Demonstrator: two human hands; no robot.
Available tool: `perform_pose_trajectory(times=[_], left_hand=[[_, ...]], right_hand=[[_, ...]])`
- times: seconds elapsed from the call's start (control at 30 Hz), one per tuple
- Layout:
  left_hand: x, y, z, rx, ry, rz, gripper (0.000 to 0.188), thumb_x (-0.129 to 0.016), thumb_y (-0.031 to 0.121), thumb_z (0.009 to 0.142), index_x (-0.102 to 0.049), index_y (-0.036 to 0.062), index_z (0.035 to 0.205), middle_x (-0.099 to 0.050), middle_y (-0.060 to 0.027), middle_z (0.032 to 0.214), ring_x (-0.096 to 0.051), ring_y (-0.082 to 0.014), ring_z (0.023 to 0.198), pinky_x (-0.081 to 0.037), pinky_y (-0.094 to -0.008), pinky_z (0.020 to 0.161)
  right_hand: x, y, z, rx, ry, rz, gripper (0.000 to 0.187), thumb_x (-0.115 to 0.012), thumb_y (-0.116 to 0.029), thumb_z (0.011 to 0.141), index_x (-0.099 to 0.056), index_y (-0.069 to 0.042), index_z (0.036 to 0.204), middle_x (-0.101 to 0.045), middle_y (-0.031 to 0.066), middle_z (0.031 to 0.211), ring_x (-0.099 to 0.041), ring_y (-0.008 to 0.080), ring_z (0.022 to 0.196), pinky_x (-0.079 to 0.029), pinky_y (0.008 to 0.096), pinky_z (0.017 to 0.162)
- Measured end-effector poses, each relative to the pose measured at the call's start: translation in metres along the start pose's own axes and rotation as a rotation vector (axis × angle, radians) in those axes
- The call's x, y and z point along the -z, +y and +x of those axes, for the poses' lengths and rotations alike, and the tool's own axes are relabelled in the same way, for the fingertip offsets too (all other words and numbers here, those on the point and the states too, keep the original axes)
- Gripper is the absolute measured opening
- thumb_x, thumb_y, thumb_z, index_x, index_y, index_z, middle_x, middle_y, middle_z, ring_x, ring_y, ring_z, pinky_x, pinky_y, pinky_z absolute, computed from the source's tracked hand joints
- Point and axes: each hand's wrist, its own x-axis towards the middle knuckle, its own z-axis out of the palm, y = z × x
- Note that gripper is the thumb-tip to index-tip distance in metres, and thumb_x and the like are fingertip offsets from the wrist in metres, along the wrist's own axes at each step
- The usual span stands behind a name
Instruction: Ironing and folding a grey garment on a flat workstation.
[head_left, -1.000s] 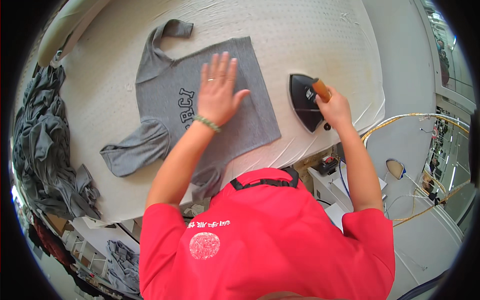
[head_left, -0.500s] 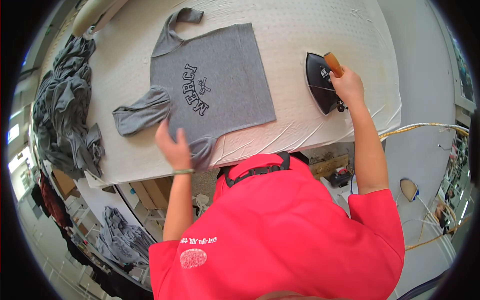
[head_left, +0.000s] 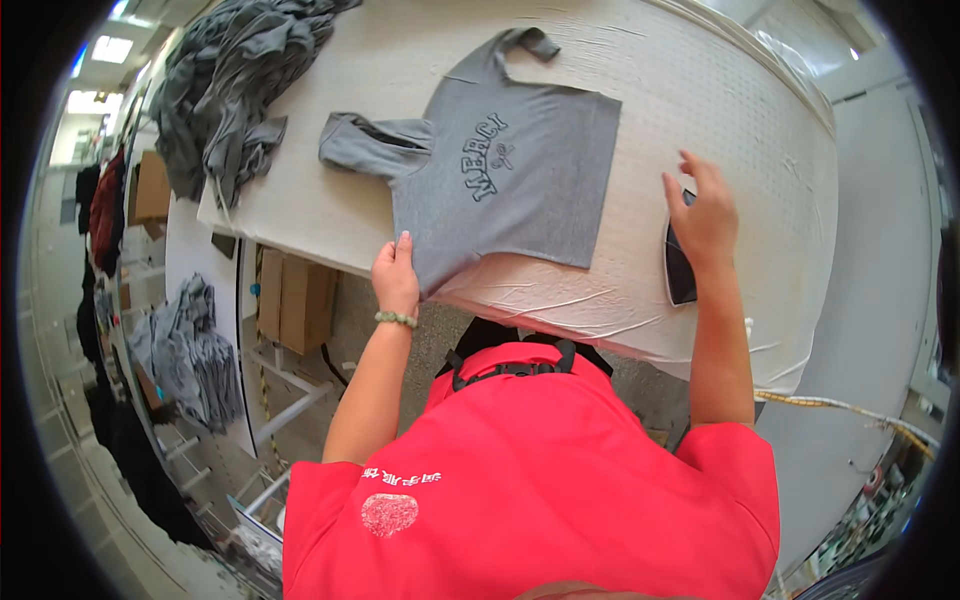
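A grey hooded sweatshirt [head_left: 530, 170] with dark lettering and a small bow on its chest lies flat, its hood pointing left. My left hand [head_left: 397, 280] grips the near sleeve at the table's front edge, thumb on top. To the right, a dark pointed iron [head_left: 681, 268] rests on the padded white table [head_left: 640, 310]. Over the iron is my right hand [head_left: 709, 222], its thumb and fingers spread apart. That hand hides the iron's handle and much of its body.
A heap of grey garments [head_left: 225, 90] lies at the table's far left. Below left, more folded grey garments [head_left: 200, 350] sit on a low white surface, near cardboard boxes [head_left: 297, 300]. A yellow-and-white cord [head_left: 830, 402] runs off the right corner.
My left hand has closed on the near sleeve. My right hand has let go of the iron's handle and its fingers have opened. The view has shifted, with the table appearing further right.
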Motion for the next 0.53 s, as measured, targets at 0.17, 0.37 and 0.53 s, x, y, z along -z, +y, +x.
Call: perform_pose_trajectory(times=[0.17, 0.37, 0.53], left_hand=[[0.091, -0.061, -0.089, 0.110, -0.033, 0.050, 0.037, -0.065, 0.030, 0.107, -0.059, 0.0065, 0.080, -0.048, 0.0087, 0.074, -0.039, -0.0036, 0.072, -0.036, -0.0258, 0.063], [0.151, -0.111, -0.114, 0.217, -0.012, -0.031, 0.036, -0.068, 0.027, 0.105, -0.061, 0.0053, 0.078, -0.050, 0.0089, 0.070, -0.040, -0.0021, 0.067, -0.037, -0.0266, 0.058], [0.210, -0.107, -0.107, 0.163, -0.030, -0.150, 0.029, -0.072, 0.027, 0.103, -0.067, 0.0056, 0.084, -0.057, 0.0076, 0.074, -0.046, -0.0016, 0.068, -0.038, -0.0257, 0.059]], right_hand=[[-0.064, -0.108, 0.025, 0.188, -0.298, 0.431, 0.022, -0.074, -0.019, 0.096, -0.075, -0.010, 0.116, -0.075, 0.0096, 0.101, -0.073, 0.0286, 0.095, -0.057, 0.0388, 0.082], [-0.216, -0.220, 0.050, 0.546, -0.515, 0.358, 0.023, -0.071, -0.022, 0.093, -0.076, -0.014, 0.114, -0.073, 0.0115, 0.111, -0.068, 0.0319, 0.109, -0.056, 0.0451, 0.092], [-0.260, -0.279, 0.055, 1.038, -0.905, -0.337, 0.020, -0.068, -0.027, 0.088, -0.077, -0.009, 0.083, -0.071, 0.0165, 0.102, -0.067, 0.0347, 0.107, -0.055, 0.0460, 0.093]])
